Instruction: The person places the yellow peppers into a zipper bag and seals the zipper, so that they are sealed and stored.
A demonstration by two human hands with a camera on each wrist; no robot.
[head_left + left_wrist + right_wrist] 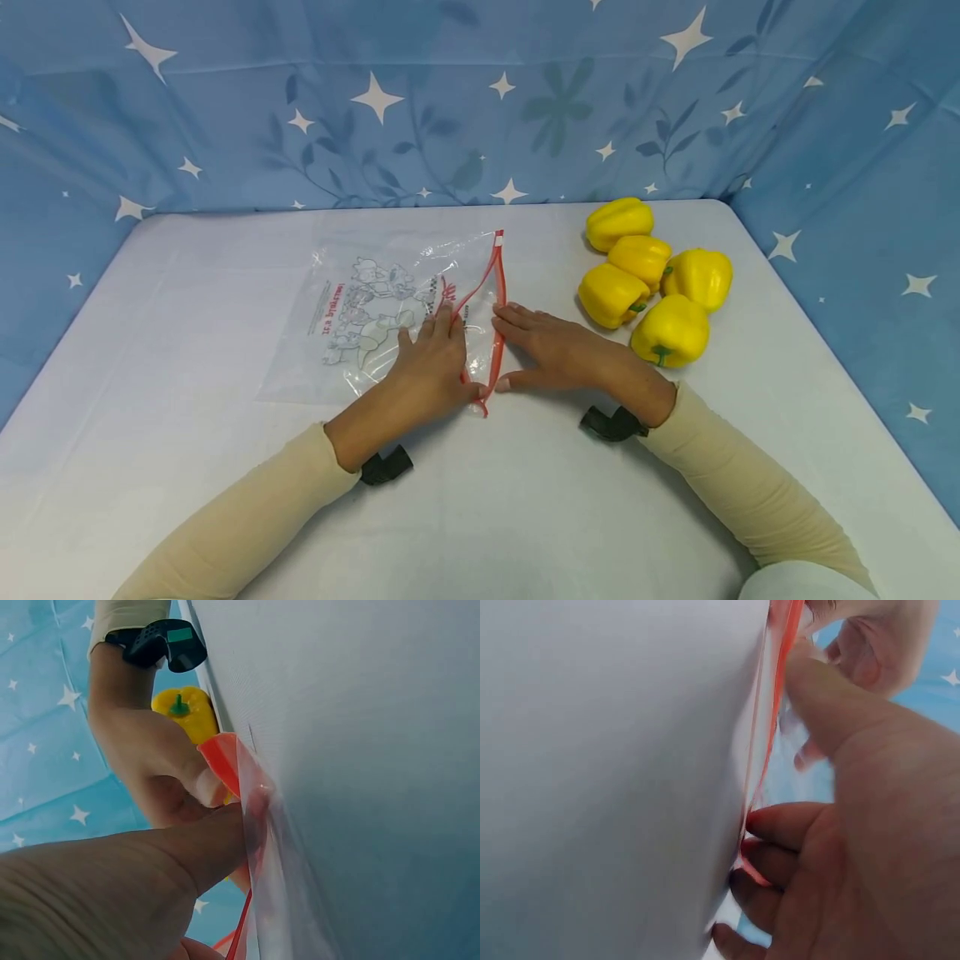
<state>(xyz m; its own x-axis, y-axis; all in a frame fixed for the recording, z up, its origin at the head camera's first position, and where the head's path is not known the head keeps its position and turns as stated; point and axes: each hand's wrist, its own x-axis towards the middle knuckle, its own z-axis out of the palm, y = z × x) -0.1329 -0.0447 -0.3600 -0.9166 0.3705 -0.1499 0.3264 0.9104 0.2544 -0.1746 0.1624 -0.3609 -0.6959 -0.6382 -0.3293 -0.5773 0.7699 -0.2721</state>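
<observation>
A clear plastic zip bag (375, 325) with red zip edges and printed cartoon figures lies flat on the table, its mouth parted towards the right. My left hand (431, 367) rests on the bag at the near-side red edge, fingers stretched out; its thumb reaches into the mouth by the lower corner. Opposite it, my right hand (562, 350) touches the other red edge with extended fingertips, thumb near the same corner. In the left wrist view the left thumb (217, 840) lies behind clear film. Beside the red strip (784, 667), the right wrist view shows the right fingers (780, 825).
Several yellow bell peppers (670, 331) sit grouped on the right of the white-covered table (187, 333), beyond the right hand. A blue curtain (465, 100) with white stars hangs behind and along the sides. Each wrist carries a black strap mount (613, 423).
</observation>
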